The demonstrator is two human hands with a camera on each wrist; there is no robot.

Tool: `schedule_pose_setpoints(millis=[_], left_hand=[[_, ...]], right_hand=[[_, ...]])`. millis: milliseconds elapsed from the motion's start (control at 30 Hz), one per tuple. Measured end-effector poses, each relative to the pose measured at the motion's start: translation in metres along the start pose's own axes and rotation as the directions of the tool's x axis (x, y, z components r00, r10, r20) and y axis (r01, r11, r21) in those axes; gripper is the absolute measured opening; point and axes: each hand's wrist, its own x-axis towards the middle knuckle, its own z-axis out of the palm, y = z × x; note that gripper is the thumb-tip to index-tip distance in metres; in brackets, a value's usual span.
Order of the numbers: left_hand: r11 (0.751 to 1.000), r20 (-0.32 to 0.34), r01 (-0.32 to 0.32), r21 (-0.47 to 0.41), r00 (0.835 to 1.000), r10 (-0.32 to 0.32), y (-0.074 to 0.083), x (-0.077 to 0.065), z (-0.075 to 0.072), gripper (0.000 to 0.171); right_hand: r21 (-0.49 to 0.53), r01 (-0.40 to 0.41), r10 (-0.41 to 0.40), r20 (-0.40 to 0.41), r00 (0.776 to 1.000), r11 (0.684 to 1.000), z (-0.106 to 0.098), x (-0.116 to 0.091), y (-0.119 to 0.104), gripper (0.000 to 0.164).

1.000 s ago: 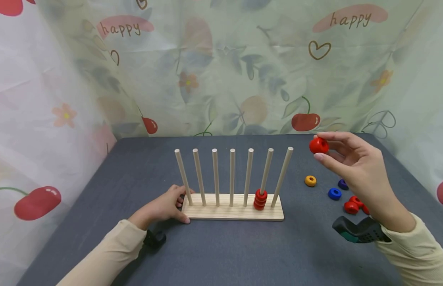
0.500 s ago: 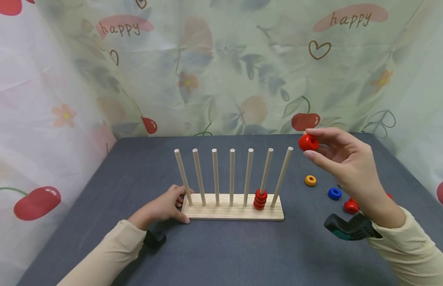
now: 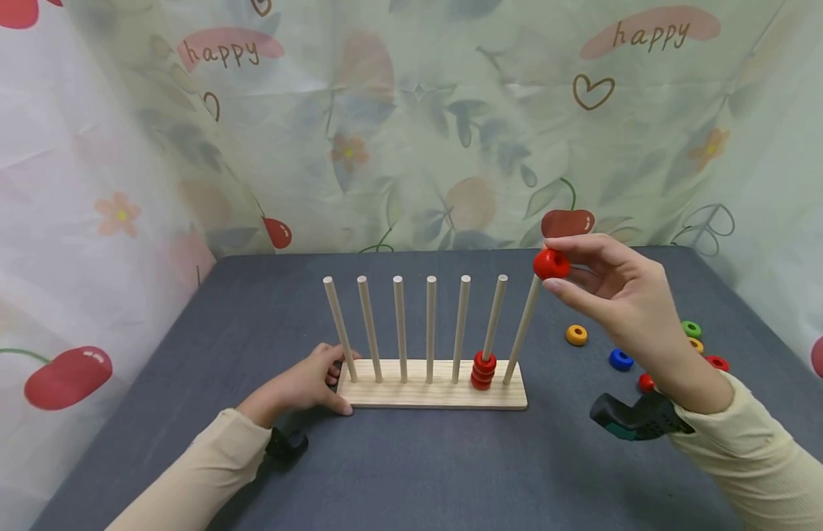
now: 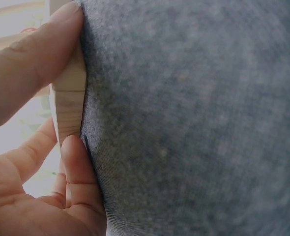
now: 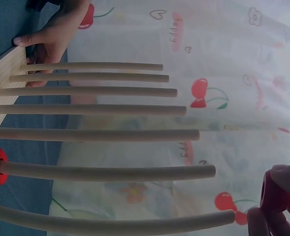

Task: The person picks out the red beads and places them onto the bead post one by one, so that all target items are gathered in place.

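A pale wooden base [image 3: 411,397] with several upright pegs stands mid-table. My left hand [image 3: 313,382] grips its left end; in the left wrist view the thumb lies along one edge of the wood [image 4: 69,105] and the fingers are on the other side. Red beads [image 3: 483,371] are stacked low on the second peg from the right. My right hand [image 3: 617,284] pinches another red bead [image 3: 551,264] between thumb and fingertips, its hole visible. That bead overlaps the top of the rightmost peg [image 3: 521,332] in the head view; the right wrist view has it just beyond the peg's tip.
On the dark table [image 3: 425,472], to the right, lie a yellow bead [image 3: 577,335], a blue bead [image 3: 621,360], a green bead [image 3: 692,329] and several more partly behind the right forearm. A patterned cloth [image 3: 411,133] hangs behind and at both sides.
My right hand has moved left with the red bead, from over the loose beads to the top of the rightmost peg. The left hand and base have stayed put.
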Motion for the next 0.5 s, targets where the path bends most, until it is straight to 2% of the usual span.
schedule_pose_setpoints(millis=[233,500], left_hand=[[1.0,0.001,0.0,0.002,1.0,0.0,0.0009,-0.0003,0.0002,0.076],[1.0,0.009,0.005,-0.004,1.0,-0.005,0.0029,-0.0015,-0.0007,0.075]], right_hand=[[-0.022,-0.021,0.021,-0.014,1.0,1.0,0.0044,0.0046,-0.0024,0.041],[-0.07,0.02,-0.017,0.037,0.999,0.997,0.0045,0.009,0.0,0.037]])
